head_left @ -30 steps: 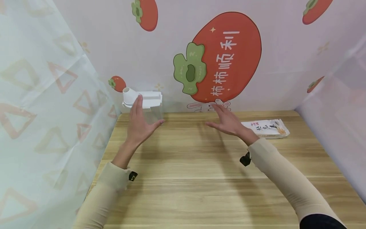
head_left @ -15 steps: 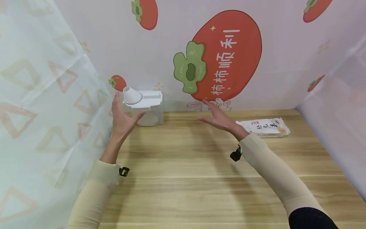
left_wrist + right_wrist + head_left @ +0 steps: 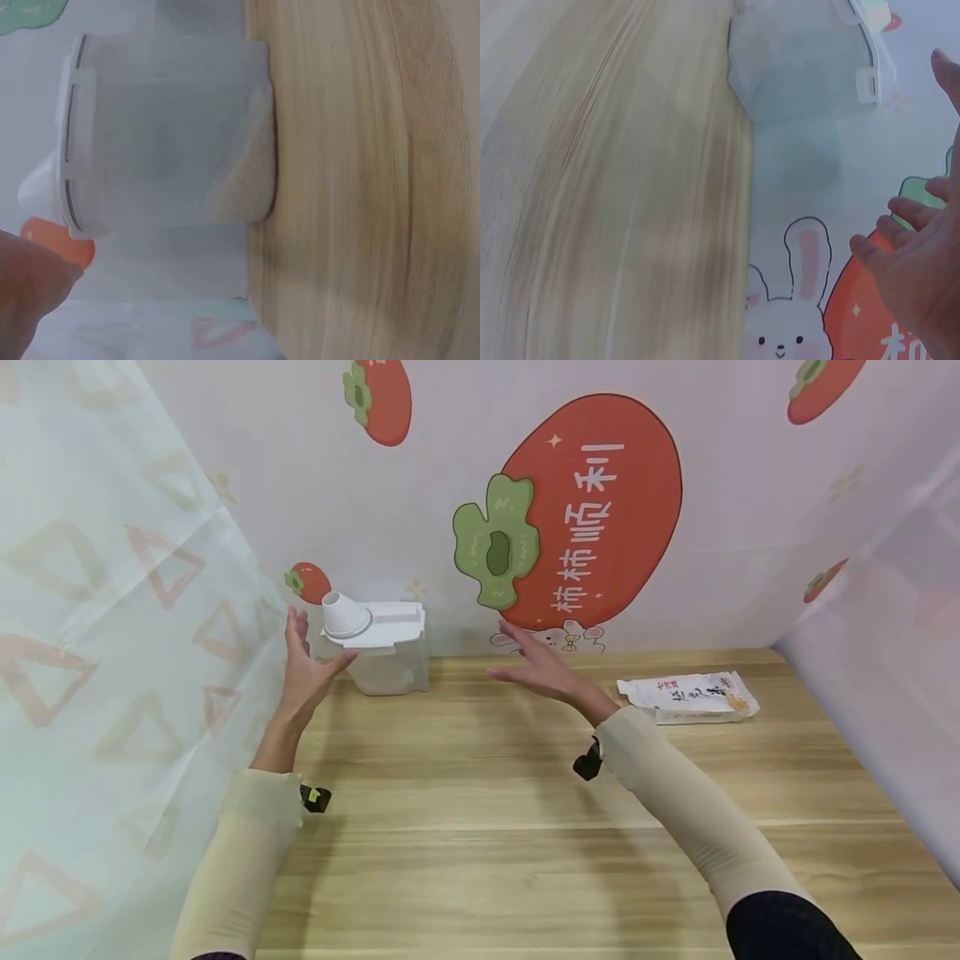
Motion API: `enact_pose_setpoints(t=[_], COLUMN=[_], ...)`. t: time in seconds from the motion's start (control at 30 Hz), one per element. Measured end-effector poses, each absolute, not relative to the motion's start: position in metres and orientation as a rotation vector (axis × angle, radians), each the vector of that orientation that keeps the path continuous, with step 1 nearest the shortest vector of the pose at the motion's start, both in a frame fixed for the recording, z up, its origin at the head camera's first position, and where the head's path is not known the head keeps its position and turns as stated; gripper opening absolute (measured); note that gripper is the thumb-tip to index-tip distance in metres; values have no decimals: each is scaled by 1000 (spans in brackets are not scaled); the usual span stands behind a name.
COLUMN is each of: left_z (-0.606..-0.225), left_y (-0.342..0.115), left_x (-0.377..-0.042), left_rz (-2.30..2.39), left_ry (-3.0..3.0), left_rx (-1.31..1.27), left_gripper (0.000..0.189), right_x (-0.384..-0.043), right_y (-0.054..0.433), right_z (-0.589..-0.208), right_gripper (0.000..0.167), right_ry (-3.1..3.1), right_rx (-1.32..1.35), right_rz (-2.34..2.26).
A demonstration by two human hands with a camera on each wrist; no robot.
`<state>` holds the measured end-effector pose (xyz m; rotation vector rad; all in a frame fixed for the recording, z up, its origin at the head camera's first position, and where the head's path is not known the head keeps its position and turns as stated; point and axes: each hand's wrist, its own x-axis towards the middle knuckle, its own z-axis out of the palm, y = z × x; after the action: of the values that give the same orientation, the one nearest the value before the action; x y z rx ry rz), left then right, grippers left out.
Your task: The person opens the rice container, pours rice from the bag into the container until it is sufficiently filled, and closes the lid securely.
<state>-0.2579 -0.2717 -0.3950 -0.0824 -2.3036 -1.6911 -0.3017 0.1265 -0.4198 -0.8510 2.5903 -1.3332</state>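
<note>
A clear plastic storage container (image 3: 388,668) with a white lid and a cone-shaped spout stands upright at the back left of the table. In the left wrist view, pale grainy stuff (image 3: 247,176) lies sloped in the bottom of this container. My left hand (image 3: 303,678) is just left of it, thumb and fingers spread, the thumb overlapping its front left corner in the head view. Some way to the container's right, my right hand (image 3: 546,670) hovers with its fingers extended. In the right wrist view its palm (image 3: 922,277) holds nothing.
A white printed packet (image 3: 690,697) lies flat at the back right of the wooden table (image 3: 480,852). Behind the table hangs a backdrop (image 3: 420,510) printed with persimmons, and patterned sheets (image 3: 150,693) close off both sides.
My left hand has moved left, from in front of the container to its left side. The right hand has shifted left, away from the packet and nearer the container. The container stays put.
</note>
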Motion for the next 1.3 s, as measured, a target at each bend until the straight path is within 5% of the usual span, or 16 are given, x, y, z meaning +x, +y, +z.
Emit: enact_pose_setpoints(t=[1.3], left_z=[-423], left_y=[-308], left_x=[-310], left_rz=[-2019], left_ry=[-2315], left_rx=[-70], left_gripper=[117], right_x=[-330], right_y=[13], right_z=[-419], right_gripper=[109], right_ry=[2449], right_rx=[-771], right_rz=[-1491])
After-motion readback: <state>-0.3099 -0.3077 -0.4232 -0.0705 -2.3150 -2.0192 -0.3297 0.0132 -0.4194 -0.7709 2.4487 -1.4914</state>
